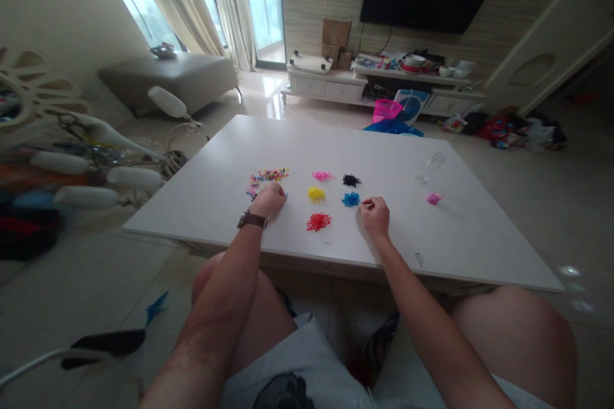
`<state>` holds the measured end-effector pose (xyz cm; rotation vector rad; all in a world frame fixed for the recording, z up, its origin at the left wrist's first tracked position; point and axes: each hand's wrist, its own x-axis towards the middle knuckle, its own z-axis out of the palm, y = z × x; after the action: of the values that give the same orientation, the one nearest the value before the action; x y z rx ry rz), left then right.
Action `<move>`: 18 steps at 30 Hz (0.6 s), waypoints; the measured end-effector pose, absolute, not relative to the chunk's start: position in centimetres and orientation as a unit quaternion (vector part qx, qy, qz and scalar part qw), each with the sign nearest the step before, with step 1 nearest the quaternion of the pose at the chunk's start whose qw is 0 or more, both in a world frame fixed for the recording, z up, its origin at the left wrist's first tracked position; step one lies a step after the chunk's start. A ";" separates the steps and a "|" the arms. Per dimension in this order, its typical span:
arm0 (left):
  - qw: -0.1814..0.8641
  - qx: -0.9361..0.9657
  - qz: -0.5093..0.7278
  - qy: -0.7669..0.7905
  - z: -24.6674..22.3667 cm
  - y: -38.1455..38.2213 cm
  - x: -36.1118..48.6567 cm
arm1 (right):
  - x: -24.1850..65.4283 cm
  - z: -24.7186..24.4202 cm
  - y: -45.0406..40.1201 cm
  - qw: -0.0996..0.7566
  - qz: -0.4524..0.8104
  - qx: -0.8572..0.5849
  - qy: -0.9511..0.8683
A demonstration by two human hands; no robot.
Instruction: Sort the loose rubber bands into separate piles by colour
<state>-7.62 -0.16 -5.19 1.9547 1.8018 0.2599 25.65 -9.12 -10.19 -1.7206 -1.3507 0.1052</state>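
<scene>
My left hand (pixel 270 200), with a brown-strapped watch at the wrist, is closed in a pinch. A bit of blue, apparently a small rubber band (pixel 286 195), shows at its fingertips. Just beyond it lies a mixed-colour pile of rubber bands (pixel 271 175), partly hidden by the hand. My right hand (pixel 376 213) is also pinched, right beside the blue pile (pixel 350 199); what it holds, if anything, is too small to make out. Between the hands are sorted piles in pink (pixel 323 176), yellow (pixel 316 194), red (pixel 318 222) and black (pixel 352 180).
On the right of the white table (pixel 460 243) lie a clear plastic container (pixel 430 168) on its side and a pink bundle (pixel 434 199). A small clear item (pixel 419 259) is near the front edge. A pink basket (pixel 386 110) stands behind the table.
</scene>
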 end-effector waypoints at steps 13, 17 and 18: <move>0.202 0.644 0.245 0.696 -4.3 0.5 -10.5 | 25.5 -10.0 -9.2 0.459 0.051 -0.699 -0.546; 0.216 0.642 0.238 0.696 -4.9 0.9 -10.0 | 25.5 -10.1 -9.2 0.461 0.055 -0.698 -0.545; 0.222 0.642 0.235 0.695 -5.1 1.0 -9.9 | 25.5 -10.1 -9.2 0.461 0.055 -0.698 -0.545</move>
<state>-9.90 1.01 -5.07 1.7747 1.9206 0.6498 25.52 -9.17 -10.12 -1.7175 -1.3414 0.1360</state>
